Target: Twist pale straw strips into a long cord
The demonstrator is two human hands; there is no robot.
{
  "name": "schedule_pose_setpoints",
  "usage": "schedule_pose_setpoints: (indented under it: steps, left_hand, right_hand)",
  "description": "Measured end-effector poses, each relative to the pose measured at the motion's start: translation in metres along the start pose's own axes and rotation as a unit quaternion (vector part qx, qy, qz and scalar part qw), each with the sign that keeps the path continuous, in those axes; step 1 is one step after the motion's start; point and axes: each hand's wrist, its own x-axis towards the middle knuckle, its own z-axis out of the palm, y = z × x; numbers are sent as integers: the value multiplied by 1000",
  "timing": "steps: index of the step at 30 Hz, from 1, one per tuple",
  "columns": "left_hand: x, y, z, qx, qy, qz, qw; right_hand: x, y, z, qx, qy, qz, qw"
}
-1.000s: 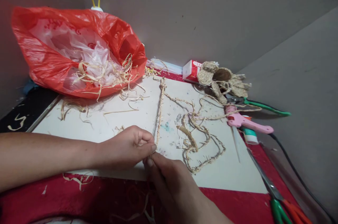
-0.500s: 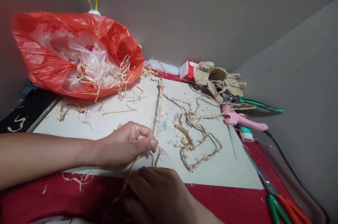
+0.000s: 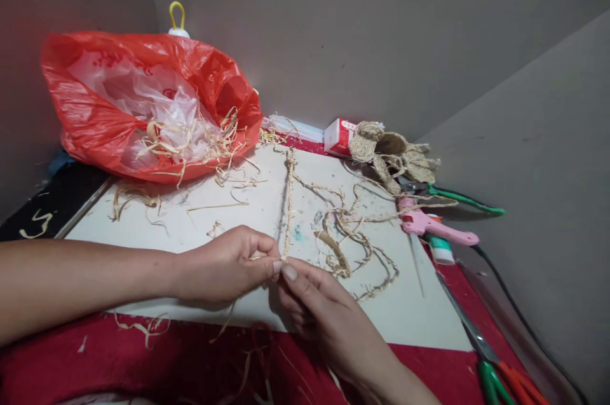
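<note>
Own body in view: left hand, right hand, plus forearms. Left forearm bare from the frame edge to the wrist, slim, smooth outline, tapering evenly into a narrow wrist. Right forearm also bare; only a short length shows before the bottom edge cuts it. Fingers slender. Thumbnails on both hands look short with rounded tips, image a bit soft there. Pale patch at bottom edge might be clothing; too cropped to say.
</note>
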Motion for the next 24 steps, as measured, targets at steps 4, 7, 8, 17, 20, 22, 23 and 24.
schedule_pose_setpoints:
  steps: [4,7,8,17,20,22,23,24]
  left_hand:
    - [-1,5,-1,50,-16,-17,998]
    - [-3,9,-2,58,-48,-18,997]
    - [-3,10,-3,73,-47,-17,996]
    - [-6,20,-9,296,-18,15,955]
    - [-9,25,-9,329,-32,14,944]
    - [-11,26,-6,327,-29,10,945]
    - [-12,25,-4,324,-22,8,946]
    - [-12,24,-2,322,-12,5,947]
  right_hand:
    - [1,0,-9,-55,-27,10,998]
    - [5,0,-16,-22,-70,33,997]
    - [6,0,-17,9,-83,39,996]
    - [7,3,-12,78,-61,41,994]
    - [6,2,-7,-53,15,27,998]
    - [6,1,-3,-126,62,13,990]
    - [6,1,0,-143,82,6,986]
    - [6,1,2,-146,96,1,985]
